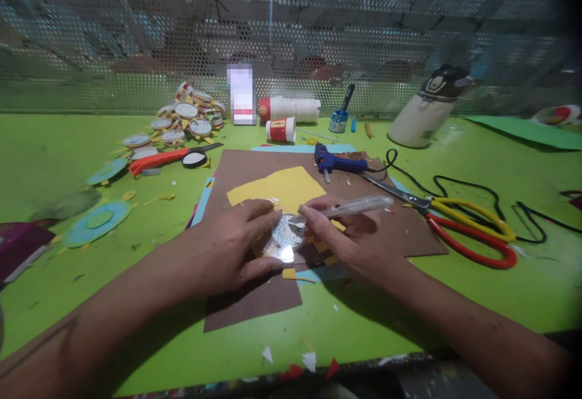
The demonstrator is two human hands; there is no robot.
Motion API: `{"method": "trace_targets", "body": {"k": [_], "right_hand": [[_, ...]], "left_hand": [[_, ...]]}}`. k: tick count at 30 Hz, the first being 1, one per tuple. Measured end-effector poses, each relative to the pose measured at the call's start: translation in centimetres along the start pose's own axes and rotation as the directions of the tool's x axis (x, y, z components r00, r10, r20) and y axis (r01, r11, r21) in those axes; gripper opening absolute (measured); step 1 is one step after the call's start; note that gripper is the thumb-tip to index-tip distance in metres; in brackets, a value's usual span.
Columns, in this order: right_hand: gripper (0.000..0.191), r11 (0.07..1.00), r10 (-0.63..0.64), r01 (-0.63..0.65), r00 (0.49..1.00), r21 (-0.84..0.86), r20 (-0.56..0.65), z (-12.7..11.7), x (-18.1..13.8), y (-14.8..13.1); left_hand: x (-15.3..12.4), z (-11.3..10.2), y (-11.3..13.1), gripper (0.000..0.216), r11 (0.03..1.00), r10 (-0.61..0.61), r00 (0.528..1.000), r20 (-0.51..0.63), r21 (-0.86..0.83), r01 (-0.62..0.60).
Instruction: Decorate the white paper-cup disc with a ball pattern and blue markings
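My left hand (245,238) presses a round, clear, patterned disc (284,238) flat, its fingers and thumb around the left edge. The disc looks like a drawing template and shines with reflected light. In my right hand (348,229) is a clear-barrelled pen (359,207), its tip end over the disc and hidden by the fingers. Under both hands lie brown paper sheets (395,223), with a piece of yellow paper (282,185) just beyond them. Small yellow paper scraps (290,273) lie below the disc.
A blue glue gun (339,161) and large scissors (473,229) lie to the right. Behind stand a tilted-looking jug (427,108), paper cups (280,129) and an ink pot (339,121). At left are an orange cutter (159,160), blue paper rings (97,223) and a pile of discs (186,110).
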State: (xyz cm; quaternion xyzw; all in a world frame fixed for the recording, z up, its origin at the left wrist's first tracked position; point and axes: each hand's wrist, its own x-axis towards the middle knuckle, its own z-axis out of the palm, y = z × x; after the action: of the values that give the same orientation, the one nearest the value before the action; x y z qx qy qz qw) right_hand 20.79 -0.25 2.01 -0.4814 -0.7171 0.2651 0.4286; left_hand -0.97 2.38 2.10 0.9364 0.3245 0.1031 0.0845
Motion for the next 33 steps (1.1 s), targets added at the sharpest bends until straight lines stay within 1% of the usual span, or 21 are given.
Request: {"method": "trace_targets", "body": {"k": [7, 11, 17, 23, 33], "right_hand": [[0.019, 1.0, 0.02, -0.02, 0.999, 0.0, 0.033, 0.09, -0.01, 0.03], [0.02, 1.0, -0.002, 0.003, 0.999, -0.021, 0.053, 0.14, -0.11, 0.15], [0.02, 0.999, -0.009, 0.01, 0.999, -0.033, 0.04, 0.24, -0.06, 0.18], [0.021, 0.999, -0.005, 0.007, 0.999, -0.039, 0.048, 0.23, -0.06, 0.21], [0.021, 0.998, -0.024, 0.028, 0.998, -0.057, 0.065, 0.16, 0.11, -0.01]], "left_hand": [[0.0, -0.05, 0.11, 0.044, 1.0, -0.009, 1.0, 0.015, -0.014, 0.01], [0.18, -0.15, 0.21, 0.044, 1.0, -0.003, 1.0, 0.013, -0.013, 0.003], [0.14, -0.16, 0.2, 0.044, 1.0, 0.0, 1.0, -0.01, -0.018, 0.0], [-0.01, -0.26, 0.25, 0.044, 1.0, 0.004, 1.0, 0.016, 0.003, -0.004], [0.08, -0.2, 0.25, 0.042, 1.0, 0.019, 1.0, 0.016, 0.024, -0.019]]}}
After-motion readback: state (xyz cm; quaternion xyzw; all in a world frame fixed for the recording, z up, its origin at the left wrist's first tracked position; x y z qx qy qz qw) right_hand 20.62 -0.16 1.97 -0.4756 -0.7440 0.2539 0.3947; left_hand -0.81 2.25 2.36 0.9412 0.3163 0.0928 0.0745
